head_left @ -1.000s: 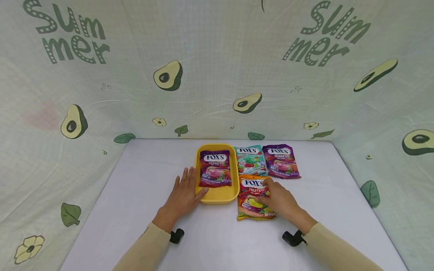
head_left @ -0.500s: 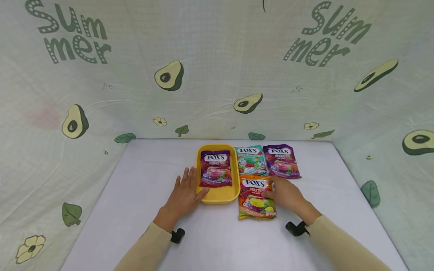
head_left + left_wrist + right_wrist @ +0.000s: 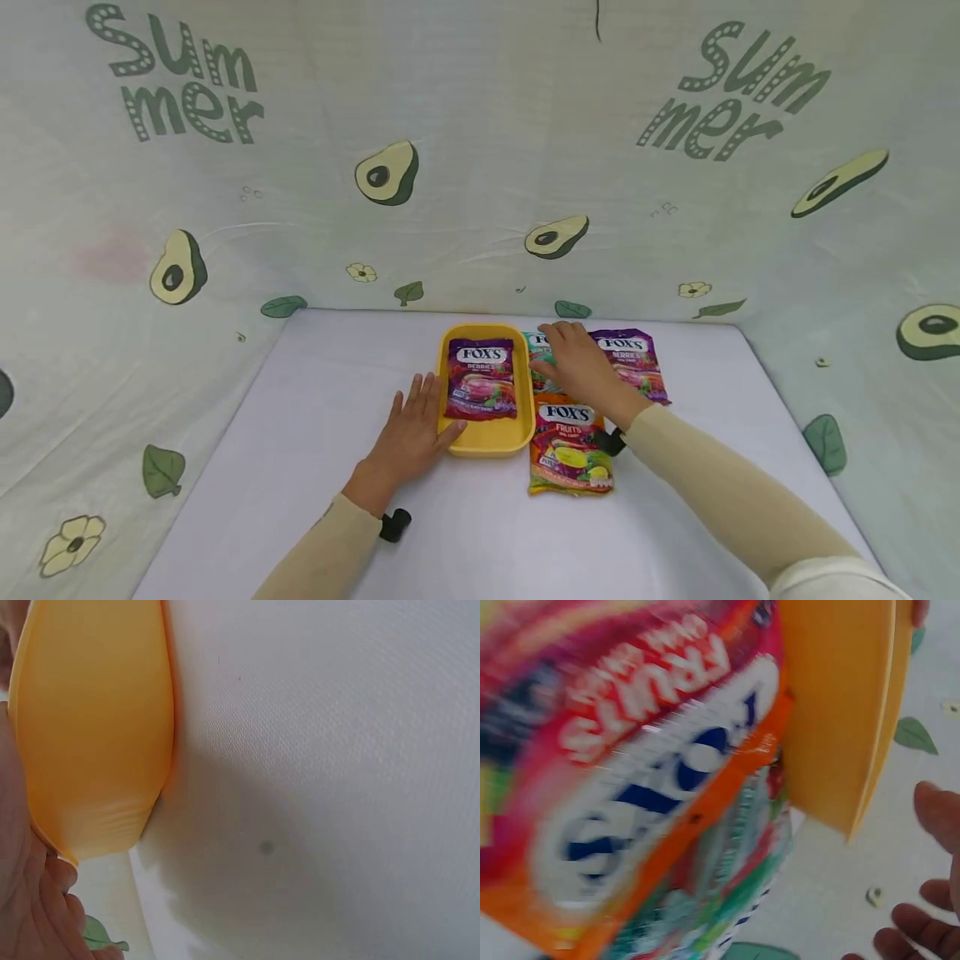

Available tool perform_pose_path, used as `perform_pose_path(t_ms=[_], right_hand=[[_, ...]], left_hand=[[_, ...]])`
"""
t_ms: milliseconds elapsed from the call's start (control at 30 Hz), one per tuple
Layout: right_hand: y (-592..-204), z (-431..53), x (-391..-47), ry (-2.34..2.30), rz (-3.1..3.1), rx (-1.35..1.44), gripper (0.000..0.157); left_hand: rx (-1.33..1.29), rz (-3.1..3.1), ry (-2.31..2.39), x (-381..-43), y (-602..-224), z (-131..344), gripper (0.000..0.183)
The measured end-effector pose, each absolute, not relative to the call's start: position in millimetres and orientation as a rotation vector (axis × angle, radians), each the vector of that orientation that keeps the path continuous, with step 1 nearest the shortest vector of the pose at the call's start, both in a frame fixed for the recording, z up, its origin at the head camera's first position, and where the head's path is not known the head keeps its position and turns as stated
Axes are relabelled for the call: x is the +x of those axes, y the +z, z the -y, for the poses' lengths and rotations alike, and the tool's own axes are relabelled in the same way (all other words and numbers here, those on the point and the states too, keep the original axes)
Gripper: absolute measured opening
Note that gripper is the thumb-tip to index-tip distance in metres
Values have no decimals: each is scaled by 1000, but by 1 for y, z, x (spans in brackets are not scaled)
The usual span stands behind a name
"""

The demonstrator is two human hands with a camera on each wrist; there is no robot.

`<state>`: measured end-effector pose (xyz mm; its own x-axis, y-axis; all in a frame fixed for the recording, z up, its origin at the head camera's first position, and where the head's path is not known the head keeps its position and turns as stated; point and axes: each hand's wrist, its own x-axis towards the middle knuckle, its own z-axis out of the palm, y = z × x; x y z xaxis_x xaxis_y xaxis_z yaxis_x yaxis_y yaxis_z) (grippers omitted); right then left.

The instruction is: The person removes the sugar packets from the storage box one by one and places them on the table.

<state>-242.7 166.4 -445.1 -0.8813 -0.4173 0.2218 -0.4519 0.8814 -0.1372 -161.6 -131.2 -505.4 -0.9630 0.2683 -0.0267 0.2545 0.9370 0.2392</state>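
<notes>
My left hand (image 3: 408, 433) rests with straight fingers along the left side of a yellow tray (image 3: 491, 440), thumb over its near-left rim. In the left wrist view, fingers (image 3: 52, 907) lie against the tray's wall (image 3: 97, 735). A purple Fox's Berries candy bag (image 3: 482, 383) lies inside the tray. My right hand (image 3: 581, 367) is over the teal Mint Blossom candy bag (image 3: 540, 381), hiding much of it. In the right wrist view its fingers (image 3: 911, 926) are spread apart, holding nothing. An orange-red Fox's Fruits candy bag (image 3: 566, 458) lies below that wrist.
Another purple Berries candy bag (image 3: 645, 375) lies to the right, partly behind the right hand. The white table (image 3: 322, 383) ends at a hanging cloth (image 3: 465, 208) printed with avocados. A small black wrist camera (image 3: 611, 442) overlaps the Fruits bag in the head view.
My right hand has left the Fruits bag's right edge and moved forward and left, over the Mint Blossom bag. My left hand stays at the tray. The head view has shifted slightly.
</notes>
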Motion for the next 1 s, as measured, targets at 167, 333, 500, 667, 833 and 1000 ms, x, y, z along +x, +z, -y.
perform_pose_path(t_ms=[167,333,500,667,833,1000], right_hand=[[-444,-130,-274,156,2756,929,66],[-458,-101,-290,22,2827,1081,68],[-472,-85,-294,-140,2915,1127,74],[-475,-82,-293,-143,2977,1057,85],[-476,-78,-294,-218,3097,1022,107],[-477,-75,-294,-277,3215,1018,119]], left_hand=[[385,-3008,376,-162,-504,133,93],[393,-3011,361,-161,-504,133,92],[419,-3011,354,-161,-504,133,92],[439,-3016,332,-159,-504,132,92],[442,-3031,322,-160,-502,132,91],[434,-3028,339,-160,-504,134,92]])
